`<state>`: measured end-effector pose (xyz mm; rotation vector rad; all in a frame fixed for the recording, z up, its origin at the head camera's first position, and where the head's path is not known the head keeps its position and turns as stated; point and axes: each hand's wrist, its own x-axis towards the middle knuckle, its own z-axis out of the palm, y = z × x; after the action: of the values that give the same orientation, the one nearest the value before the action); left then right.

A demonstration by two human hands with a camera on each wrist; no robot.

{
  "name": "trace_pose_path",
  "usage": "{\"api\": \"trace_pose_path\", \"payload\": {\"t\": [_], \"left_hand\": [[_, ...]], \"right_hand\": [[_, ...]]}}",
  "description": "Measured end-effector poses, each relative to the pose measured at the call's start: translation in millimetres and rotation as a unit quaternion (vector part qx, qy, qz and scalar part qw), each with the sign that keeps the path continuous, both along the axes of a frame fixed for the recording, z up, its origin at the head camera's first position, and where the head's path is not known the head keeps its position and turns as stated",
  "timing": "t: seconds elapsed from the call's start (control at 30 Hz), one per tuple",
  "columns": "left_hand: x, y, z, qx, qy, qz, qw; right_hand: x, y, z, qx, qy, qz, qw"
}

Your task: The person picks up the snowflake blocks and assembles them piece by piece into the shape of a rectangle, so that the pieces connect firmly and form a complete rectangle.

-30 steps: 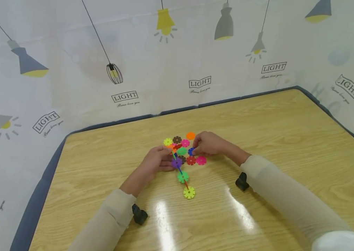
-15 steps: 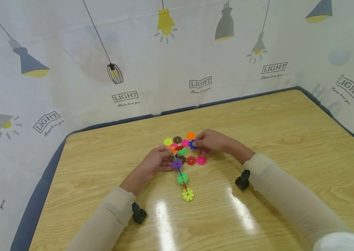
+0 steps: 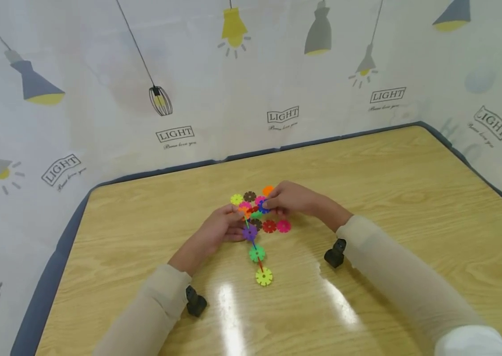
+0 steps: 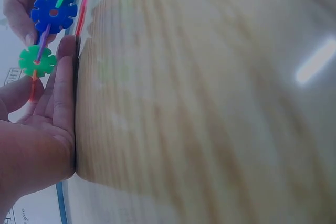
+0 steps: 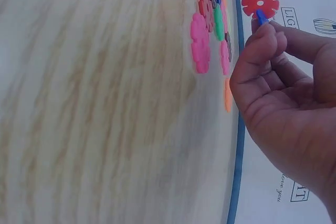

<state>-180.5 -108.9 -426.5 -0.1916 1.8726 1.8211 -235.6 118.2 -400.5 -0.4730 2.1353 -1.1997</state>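
A chain of interlocking notched plastic discs hangs from my left hand [image 3: 221, 227], which pinches its orange disc [image 3: 244, 212] between thumb and fingers. Below that come a purple disc [image 3: 250, 232], a green disc [image 3: 257, 253] and a yellow disc [image 3: 264, 276], with edge-on discs linking them. Past the orange one sits a red disc [image 5: 260, 3], facing the right wrist camera. My right hand [image 3: 293, 198] pinches a blue disc [image 3: 263, 206] by thumb and fingertips. In the right wrist view the blue disc, seen edge-on, overlaps the red disc's lower rim.
Several loose discs lie flat on the wooden table [image 3: 388, 198] under and behind the hands, among them a pink disc [image 3: 284, 226], a dark red disc [image 3: 269, 226], a brown disc [image 3: 250, 197] and a yellow-green disc [image 3: 236, 199]. A printed curtain [image 3: 215, 99] stands behind the table.
My right hand has lifted the blue disc off the table and brought it left to the chain's red disc. My left hand stays nearly still; the chain's lower end has swung slightly left.
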Motion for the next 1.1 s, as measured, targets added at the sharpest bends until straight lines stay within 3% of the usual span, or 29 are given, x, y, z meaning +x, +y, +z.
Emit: {"api": "trace_pose_path", "payload": {"t": [0.17, 0.43, 0.83, 0.93, 1.1], "left_hand": [[0.2, -1.3, 0.9, -0.001, 0.000, -0.009, 1.0000], [1.1, -3.9, 0.8, -0.015, -0.012, 0.005, 0.9998], [0.0, -0.5, 2.1, 0.009, -0.008, 0.002, 0.9999], [0.9, -2.4, 3.3, 0.012, -0.005, -0.002, 0.9999], [1.7, -2.7, 6.3, 0.009, -0.008, -0.003, 0.9999]], "right_hand": [[0.0, -3, -0.5, -0.004, -0.013, -0.021, 0.9997], [4.9, -10, -3.3, -0.010, -0.027, -0.018, 0.9994], [3.2, 10, -3.1, -0.024, -0.021, -0.023, 0.9992], [4.0, 19, -2.9, -0.009, -0.014, -0.021, 0.9996], [8.8, 33, -0.9, 0.056, -0.003, 0.006, 0.9984]]}}
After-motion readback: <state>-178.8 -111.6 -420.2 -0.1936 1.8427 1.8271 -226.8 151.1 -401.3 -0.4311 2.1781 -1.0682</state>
